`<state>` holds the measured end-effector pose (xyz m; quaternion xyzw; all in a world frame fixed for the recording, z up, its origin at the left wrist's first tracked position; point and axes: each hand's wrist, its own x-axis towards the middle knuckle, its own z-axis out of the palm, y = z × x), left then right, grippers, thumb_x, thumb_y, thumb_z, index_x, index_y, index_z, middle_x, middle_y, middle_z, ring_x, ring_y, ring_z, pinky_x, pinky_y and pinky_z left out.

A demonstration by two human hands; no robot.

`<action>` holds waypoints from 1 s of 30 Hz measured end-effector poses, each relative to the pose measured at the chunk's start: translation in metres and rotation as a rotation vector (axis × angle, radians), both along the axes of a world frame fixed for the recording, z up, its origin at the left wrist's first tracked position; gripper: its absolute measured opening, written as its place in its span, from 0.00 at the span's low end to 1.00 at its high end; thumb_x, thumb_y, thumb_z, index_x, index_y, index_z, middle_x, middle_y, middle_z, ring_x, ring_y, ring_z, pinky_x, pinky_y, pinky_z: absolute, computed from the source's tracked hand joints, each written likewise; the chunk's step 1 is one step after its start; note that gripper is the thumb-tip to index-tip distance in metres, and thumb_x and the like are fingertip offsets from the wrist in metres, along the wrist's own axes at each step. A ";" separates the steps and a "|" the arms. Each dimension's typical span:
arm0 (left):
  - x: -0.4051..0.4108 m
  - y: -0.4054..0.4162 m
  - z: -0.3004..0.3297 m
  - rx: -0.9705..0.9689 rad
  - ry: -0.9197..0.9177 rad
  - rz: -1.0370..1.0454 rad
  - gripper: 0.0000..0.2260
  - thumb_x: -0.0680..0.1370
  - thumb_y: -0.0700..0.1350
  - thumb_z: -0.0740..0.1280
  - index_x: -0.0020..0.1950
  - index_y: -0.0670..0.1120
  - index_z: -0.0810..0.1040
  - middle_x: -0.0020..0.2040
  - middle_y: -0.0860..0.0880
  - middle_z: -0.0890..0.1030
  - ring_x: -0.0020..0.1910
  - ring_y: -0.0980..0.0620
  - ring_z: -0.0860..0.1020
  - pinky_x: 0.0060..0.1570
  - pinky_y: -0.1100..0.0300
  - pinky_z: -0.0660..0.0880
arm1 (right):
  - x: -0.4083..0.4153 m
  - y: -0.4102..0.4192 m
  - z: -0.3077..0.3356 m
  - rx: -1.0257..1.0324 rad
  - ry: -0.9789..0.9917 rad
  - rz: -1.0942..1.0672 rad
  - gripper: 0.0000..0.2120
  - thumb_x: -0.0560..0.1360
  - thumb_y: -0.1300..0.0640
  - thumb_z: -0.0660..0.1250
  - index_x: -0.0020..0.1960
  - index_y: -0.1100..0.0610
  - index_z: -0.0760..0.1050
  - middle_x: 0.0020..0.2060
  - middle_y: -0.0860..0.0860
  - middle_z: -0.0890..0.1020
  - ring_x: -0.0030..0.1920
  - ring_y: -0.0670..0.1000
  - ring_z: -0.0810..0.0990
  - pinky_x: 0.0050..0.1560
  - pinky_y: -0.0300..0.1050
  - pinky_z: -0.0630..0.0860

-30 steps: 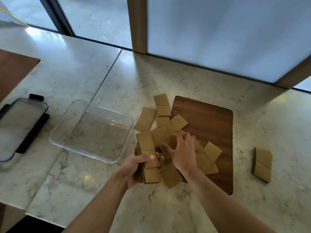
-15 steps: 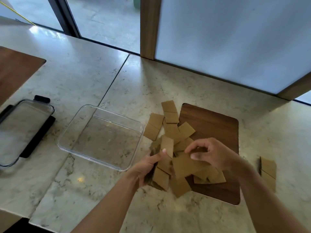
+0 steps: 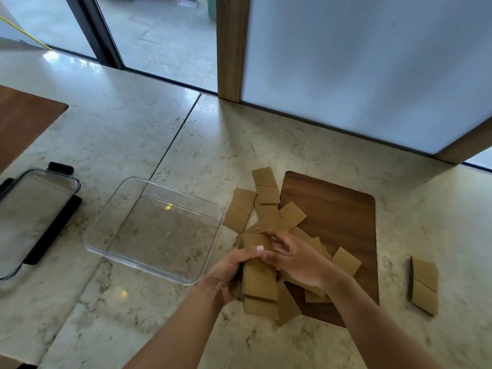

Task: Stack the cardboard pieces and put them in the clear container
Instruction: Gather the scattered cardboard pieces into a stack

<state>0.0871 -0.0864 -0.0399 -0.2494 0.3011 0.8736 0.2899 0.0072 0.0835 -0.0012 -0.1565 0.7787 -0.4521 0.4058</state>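
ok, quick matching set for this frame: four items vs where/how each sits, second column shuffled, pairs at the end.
Items:
1. clear container
2. container lid
3. wooden board
4. stray cardboard pair

States:
A. far left, edged in black
B. alone on the counter, right of the board
C. empty, left of the hands
D. partly under scattered cardboard

Pairs: 1-C, 2-A, 3-D, 4-B

Counter (image 3: 138, 123): bears all items.
Container (image 3: 155, 231): centre-left, open.
Lid (image 3: 34, 211): left of container, apart from it.
Board (image 3: 343, 217): right of container.
Loose pieces (image 3: 266, 193): between container and board, some overlapping the board's left edge.
Stack (image 3: 259, 278): at board's near-left corner, between left hand (image 3: 230, 272) and right hand (image 3: 295, 258).
Two pieces (image 3: 423, 284): right of board, apart from it.
Second board (image 3: 24, 121): far left, behind lid.
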 end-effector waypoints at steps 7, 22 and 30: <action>-0.024 0.031 -0.002 0.376 -0.190 0.386 0.29 0.70 0.59 0.80 0.59 0.37 0.87 0.53 0.35 0.87 0.49 0.36 0.87 0.48 0.39 0.84 | 0.031 -0.001 -0.013 -0.167 0.402 -0.544 0.22 0.81 0.38 0.60 0.71 0.47 0.74 0.62 0.45 0.82 0.61 0.45 0.82 0.60 0.49 0.80; -0.041 0.065 0.007 0.364 -0.040 0.448 0.22 0.72 0.56 0.80 0.59 0.43 0.88 0.62 0.35 0.85 0.62 0.36 0.84 0.59 0.41 0.82 | 0.020 -0.006 -0.028 -0.233 0.721 -0.801 0.15 0.82 0.50 0.57 0.50 0.55 0.80 0.53 0.51 0.76 0.55 0.51 0.78 0.52 0.40 0.77; -0.048 0.039 -0.005 0.005 -0.111 0.648 0.33 0.69 0.44 0.83 0.72 0.49 0.76 0.48 0.38 0.86 0.40 0.41 0.86 0.43 0.41 0.85 | -0.063 -0.024 -0.028 -0.034 0.452 -1.000 0.17 0.82 0.43 0.59 0.41 0.53 0.76 0.36 0.47 0.80 0.37 0.48 0.78 0.37 0.41 0.73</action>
